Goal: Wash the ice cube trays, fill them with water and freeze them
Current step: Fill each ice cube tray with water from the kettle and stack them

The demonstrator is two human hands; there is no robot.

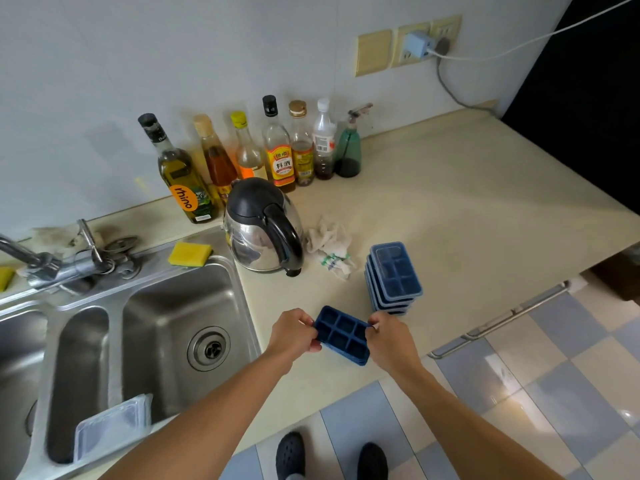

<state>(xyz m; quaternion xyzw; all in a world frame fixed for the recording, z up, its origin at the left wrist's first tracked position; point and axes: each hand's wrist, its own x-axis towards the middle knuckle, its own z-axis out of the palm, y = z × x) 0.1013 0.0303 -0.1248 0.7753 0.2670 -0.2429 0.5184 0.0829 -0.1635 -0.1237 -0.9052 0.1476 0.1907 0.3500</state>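
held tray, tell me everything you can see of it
The tray is dark blue, with six square cells in two rows of three, open side up and without a lid. The cells look empty. It looks like soft plastic or silicone. The left hand pinches one short end and the right hand the other, holding it about level over the counter near its front edge. It is just in front of the stack of similar trays and apart from it.

One camera only, worn on the person's head, looks forward and steeply down on the counter (450,209) from close by. Its wide lens takes in the sink (156,317) at left, the wall (207,46) ahead and the shoes (290,455) straight below.
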